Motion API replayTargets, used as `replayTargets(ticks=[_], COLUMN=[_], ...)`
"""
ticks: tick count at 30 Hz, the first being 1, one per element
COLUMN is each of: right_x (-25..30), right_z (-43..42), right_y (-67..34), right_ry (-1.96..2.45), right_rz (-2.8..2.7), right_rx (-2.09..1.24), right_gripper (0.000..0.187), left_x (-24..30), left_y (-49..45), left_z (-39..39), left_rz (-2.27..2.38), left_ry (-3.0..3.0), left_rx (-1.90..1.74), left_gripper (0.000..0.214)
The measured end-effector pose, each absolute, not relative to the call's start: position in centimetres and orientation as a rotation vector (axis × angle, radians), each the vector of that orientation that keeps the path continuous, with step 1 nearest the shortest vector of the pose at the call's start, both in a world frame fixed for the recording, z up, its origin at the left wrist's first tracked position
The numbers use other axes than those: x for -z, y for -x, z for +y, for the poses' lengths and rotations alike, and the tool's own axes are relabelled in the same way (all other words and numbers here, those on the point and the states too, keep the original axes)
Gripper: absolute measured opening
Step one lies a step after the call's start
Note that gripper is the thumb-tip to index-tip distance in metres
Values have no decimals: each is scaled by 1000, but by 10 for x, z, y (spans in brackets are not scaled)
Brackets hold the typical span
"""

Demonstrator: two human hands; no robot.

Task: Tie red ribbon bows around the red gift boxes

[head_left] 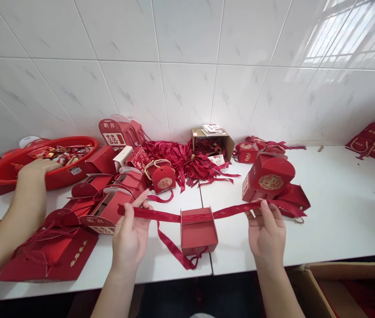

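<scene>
A small red gift box (199, 236) stands on the white table in front of me. A dark red ribbon (230, 211) runs across its top and stretches out to both sides. My left hand (132, 234) pinches the ribbon's left end between thumb and fingers. On the other side, my right hand (267, 229) pinches the right stretch, with a loose tail beyond the fingers. Another ribbon length (174, 251) hangs from the box's left side and lies on the table, near a small knotted loop at the front.
At left another person's hand (38, 170) reaches into a red basin (74, 176) of wrapped sweets. Red boxes crowd the left side. Behind lie a ribbon heap (187, 161) and an open carton (229, 148). Two larger red boxes (268, 176) stand right; a cardboard box (356, 267) is below.
</scene>
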State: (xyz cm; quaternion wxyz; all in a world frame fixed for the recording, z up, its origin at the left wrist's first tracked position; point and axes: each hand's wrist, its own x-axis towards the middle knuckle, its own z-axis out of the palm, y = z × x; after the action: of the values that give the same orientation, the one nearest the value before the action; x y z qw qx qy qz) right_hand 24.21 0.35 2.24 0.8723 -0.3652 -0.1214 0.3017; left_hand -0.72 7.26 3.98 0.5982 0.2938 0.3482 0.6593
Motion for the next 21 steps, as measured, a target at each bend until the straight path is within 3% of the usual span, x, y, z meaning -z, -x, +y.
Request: replayTargets(ticks=[5,10,21], right_x=[-63,-90,-105], right_z=[15,31,40], right_y=[-238,-229,-219], right_ry=[966,955,742], right_rz=[-618,-815,-728], right_rx=[-437,-463,-644], right_gripper=[26,16,16], left_x=[-76,-112,-128], left_y=[-6,-26,-43], left_z=[83,83,84], left_rz=[1004,1115,849], left_ry=[-1203,-1603,-1500], left_rx=[-1717,-1680,-1492], left_gripper=[29,23,28])
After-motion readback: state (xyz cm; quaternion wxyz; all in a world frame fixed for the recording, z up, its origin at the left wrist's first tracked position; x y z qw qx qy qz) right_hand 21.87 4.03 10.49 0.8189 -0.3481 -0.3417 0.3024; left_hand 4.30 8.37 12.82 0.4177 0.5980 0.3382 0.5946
